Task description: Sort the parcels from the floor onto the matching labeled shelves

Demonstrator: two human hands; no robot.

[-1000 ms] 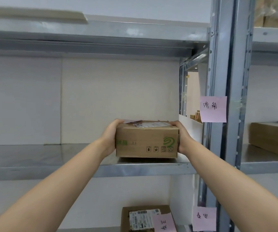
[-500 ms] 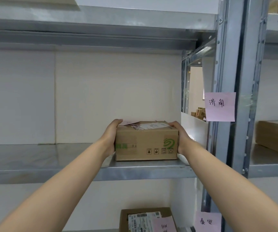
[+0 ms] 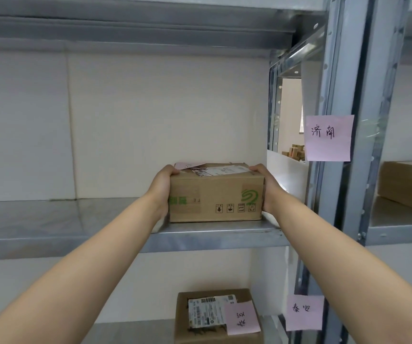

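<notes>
A small brown cardboard parcel (image 3: 216, 194) with green print, a white shipping label and a pink note on top rests on the metal shelf (image 3: 51, 227), near its front right corner. My left hand (image 3: 161, 188) grips the parcel's left end and my right hand (image 3: 265, 187) grips its right end. A pink handwritten label (image 3: 328, 137) is stuck on the grey upright post beside this shelf.
On the shelf below stands another brown parcel (image 3: 200, 319) with a white label and a pink note (image 3: 242, 319). A second pink label (image 3: 304, 312) marks that lower level. A larger brown box (image 3: 408, 184) lies in the neighbouring bay to the right.
The parcel has gone from the shelf's front edge slightly further in and now rests flat on it. Both hands keep their hold on its ends.
</notes>
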